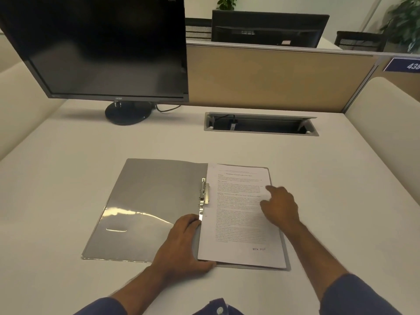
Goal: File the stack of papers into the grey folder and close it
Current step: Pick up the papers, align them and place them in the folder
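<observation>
The grey folder (147,201) lies open and flat on the white desk, its clear-pocketed cover spread to the left. A stack of printed papers (236,214) rests on its right half. Along the spine beside the paper's left edge sits a metal clip (203,192), its lever raised. My left hand (181,244) lies on the spine at the stack's lower left corner, with the thumb along the bottom edge. My right hand (280,206) rests on the right side of the top sheet with the fingers bent, pressing down. Neither hand grips anything.
A black monitor (97,48) on a round stand occupies the back left of the desk. An open cable hatch (261,126) is set into the desk at back centre. A tan partition (272,80) closes the far edge. Padded side panels flank both sides.
</observation>
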Tool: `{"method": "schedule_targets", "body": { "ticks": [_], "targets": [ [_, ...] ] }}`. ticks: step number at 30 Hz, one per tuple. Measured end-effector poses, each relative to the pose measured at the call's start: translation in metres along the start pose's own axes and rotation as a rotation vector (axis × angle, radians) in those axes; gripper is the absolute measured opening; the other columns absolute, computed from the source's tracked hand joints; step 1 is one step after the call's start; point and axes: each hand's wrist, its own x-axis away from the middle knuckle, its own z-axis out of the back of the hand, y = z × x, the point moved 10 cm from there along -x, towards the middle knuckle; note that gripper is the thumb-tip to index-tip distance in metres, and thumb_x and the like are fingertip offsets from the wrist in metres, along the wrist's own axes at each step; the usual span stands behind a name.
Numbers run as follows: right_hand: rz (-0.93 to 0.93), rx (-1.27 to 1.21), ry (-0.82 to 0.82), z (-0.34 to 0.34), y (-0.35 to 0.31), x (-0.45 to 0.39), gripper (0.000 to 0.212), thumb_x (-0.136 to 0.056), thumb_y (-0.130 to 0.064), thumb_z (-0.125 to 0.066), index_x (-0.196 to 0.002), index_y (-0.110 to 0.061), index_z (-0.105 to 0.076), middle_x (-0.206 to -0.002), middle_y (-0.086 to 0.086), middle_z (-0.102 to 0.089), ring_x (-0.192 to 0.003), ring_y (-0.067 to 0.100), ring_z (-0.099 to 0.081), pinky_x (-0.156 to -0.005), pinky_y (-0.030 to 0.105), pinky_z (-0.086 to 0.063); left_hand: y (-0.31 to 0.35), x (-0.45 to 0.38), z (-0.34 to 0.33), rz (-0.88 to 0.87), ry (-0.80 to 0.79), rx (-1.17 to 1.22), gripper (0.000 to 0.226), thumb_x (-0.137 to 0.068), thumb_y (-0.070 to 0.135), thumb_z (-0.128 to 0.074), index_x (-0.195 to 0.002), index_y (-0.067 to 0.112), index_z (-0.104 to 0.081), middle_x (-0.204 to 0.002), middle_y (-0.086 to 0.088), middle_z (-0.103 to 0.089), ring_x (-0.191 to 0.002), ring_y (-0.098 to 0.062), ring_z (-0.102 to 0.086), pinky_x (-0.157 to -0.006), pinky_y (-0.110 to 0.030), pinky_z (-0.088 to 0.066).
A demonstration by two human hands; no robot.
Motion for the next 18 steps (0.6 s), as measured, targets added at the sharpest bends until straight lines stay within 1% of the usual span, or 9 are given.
{"method": "schedule_targets", "body": {
  "ticks": [3, 5, 7, 9, 12, 15, 17, 18],
  "targets": [
    [0.170, -0.041, -0.061, -0.013, -0.050, -0.021, 0.053, -0.086, -0.018, -0.061, -0.138, -0.017, -0.053, -0.139, 0.008, -0.050, -0.127, 0.029, -0.047, -0.105, 0.040, -0.042, 0.002, 0.001, 0.002, -0.003, -0.002, 0.010, 0.104, -0.054, 0.080, -0.070, -0.139, 0.029, -0.040, -0.142, 0.021, -0.029, -0.130, 0.014, -0.017, -0.108, -0.011, -0.021],
    [0.295, 0.010, -0.121, -0.025, -0.084, -0.035, 0.053, -0.085, -0.014, -0.060, -0.138, -0.017, -0.051, -0.141, 0.007, -0.047, -0.132, 0.029, -0.040, -0.108, 0.041, -0.039, 0.003, 0.001, 0.002, 0.000, -0.002, 0.008, 0.104, -0.054, 0.080, -0.070, -0.139, 0.028, -0.040, -0.143, 0.020, -0.030, -0.130, 0.013, -0.018, -0.108, -0.010, -0.021],
    [0.372, 0.071, -0.163, -0.035, -0.109, -0.049, 0.057, -0.085, -0.012, -0.059, -0.140, -0.019, -0.048, -0.143, 0.004, -0.046, -0.134, 0.028, -0.037, -0.109, 0.043, -0.036, 0.005, 0.001, 0.004, -0.001, 0.007, 0.011, 0.103, -0.054, 0.080, -0.070, -0.139, 0.029, -0.040, -0.142, 0.021, -0.031, -0.129, 0.015, -0.017, -0.107, -0.008, -0.021],
    [0.407, 0.138, -0.207, -0.047, -0.125, -0.063, 0.059, -0.086, -0.016, -0.058, -0.143, -0.020, -0.043, -0.147, 0.003, -0.042, -0.136, 0.027, -0.034, -0.110, 0.044, -0.032, 0.006, 0.001, 0.005, -0.004, 0.003, 0.018, 0.102, -0.054, 0.081, -0.069, -0.138, 0.032, -0.038, -0.140, 0.022, -0.030, -0.128, 0.015, -0.019, -0.106, -0.009, -0.023],
    [0.413, 0.239, -0.257, -0.064, -0.138, -0.080, 0.061, -0.090, -0.028, -0.057, -0.147, -0.020, -0.036, -0.153, 0.003, -0.036, -0.139, 0.028, -0.031, -0.111, 0.048, -0.028, 0.006, 0.001, 0.005, 0.001, -0.015, 0.026, 0.106, -0.052, 0.084, -0.069, -0.139, 0.032, -0.038, -0.141, 0.022, -0.030, -0.132, 0.008, -0.024, -0.108, -0.013, -0.025],
    [0.406, 0.331, -0.278, -0.075, -0.144, -0.093, 0.061, -0.093, -0.035, -0.053, -0.148, -0.018, -0.033, -0.154, 0.004, -0.033, -0.140, 0.030, -0.029, -0.112, 0.049, -0.026, 0.005, 0.001, 0.005, 0.008, -0.016, 0.025, 0.107, -0.053, 0.085, -0.069, -0.140, 0.030, -0.040, -0.142, 0.020, -0.031, -0.135, 0.006, -0.024, -0.110, -0.007, -0.016],
    [0.409, 0.381, -0.295, -0.082, -0.145, -0.097, 0.056, -0.094, -0.034, -0.051, -0.146, -0.017, -0.036, -0.150, 0.006, -0.036, -0.137, 0.030, -0.032, -0.110, 0.048, -0.028, 0.005, 0.001, 0.005, 0.011, -0.014, 0.022, 0.107, -0.054, 0.086, -0.068, -0.140, 0.029, -0.042, -0.143, 0.019, -0.031, -0.137, 0.006, -0.022, -0.110, -0.003, -0.008],
    [0.410, 0.399, -0.305, -0.085, -0.146, -0.097, 0.053, -0.094, -0.032, -0.050, -0.144, -0.017, -0.038, -0.148, 0.006, -0.038, -0.135, 0.030, -0.033, -0.109, 0.048, -0.029, 0.005, 0.001, 0.006, 0.014, -0.013, 0.020, 0.107, -0.054, 0.086, -0.067, -0.141, 0.030, -0.041, -0.144, 0.019, -0.031, -0.138, 0.006, -0.021, -0.110, -0.002, -0.006]
  ]
}}
